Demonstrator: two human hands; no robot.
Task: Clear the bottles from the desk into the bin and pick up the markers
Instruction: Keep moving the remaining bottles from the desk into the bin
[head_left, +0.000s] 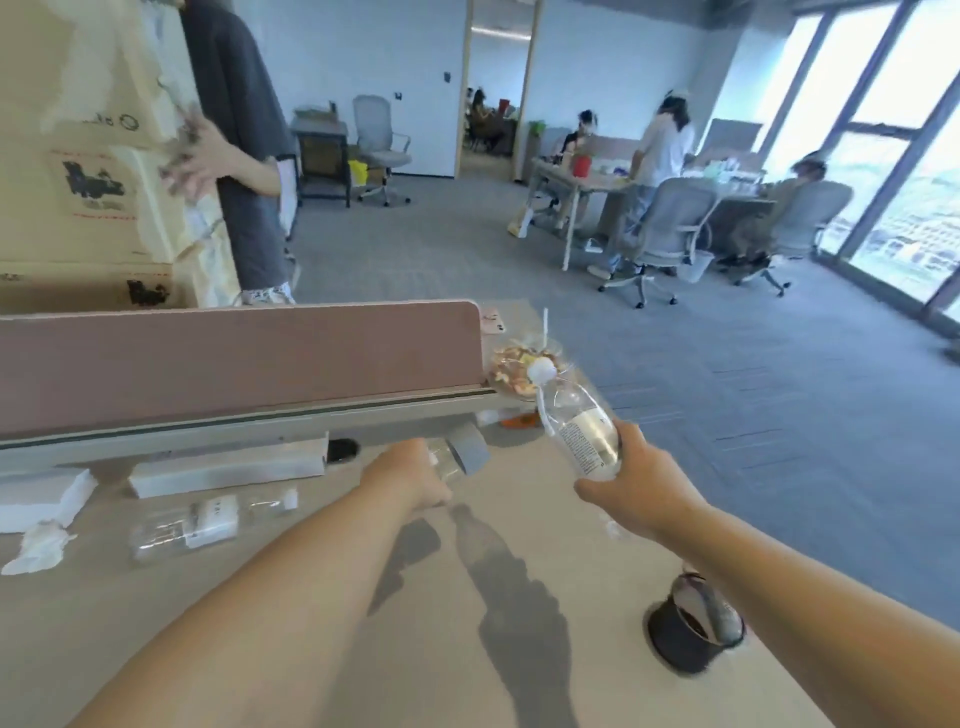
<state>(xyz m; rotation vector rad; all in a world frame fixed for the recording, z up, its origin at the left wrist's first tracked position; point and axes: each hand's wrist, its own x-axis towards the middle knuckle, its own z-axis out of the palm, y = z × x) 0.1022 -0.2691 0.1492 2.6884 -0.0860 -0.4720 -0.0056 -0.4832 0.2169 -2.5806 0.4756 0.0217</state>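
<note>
My right hand (636, 480) grips a clear plastic bottle (576, 421) with a white cap and white label, tilted up and away above the desk's right side. My left hand (410, 475) is closed around a clear bottle with a grey lid (462, 452), just above the desk near the partition. A third clear bottle (202, 522) with a white label lies on its side on the desk to the left, apart from both hands. No markers or bin are visible.
A pink partition (234, 358) runs along the desk's (311, 649) far edge. White foam pieces (41, 496), crumpled tissue (39, 548) and a white box (228, 467) lie at left. A dark cup (691, 631) stands front right, a food bowl (524, 369) by the partition's end. A person stands behind holding cardboard.
</note>
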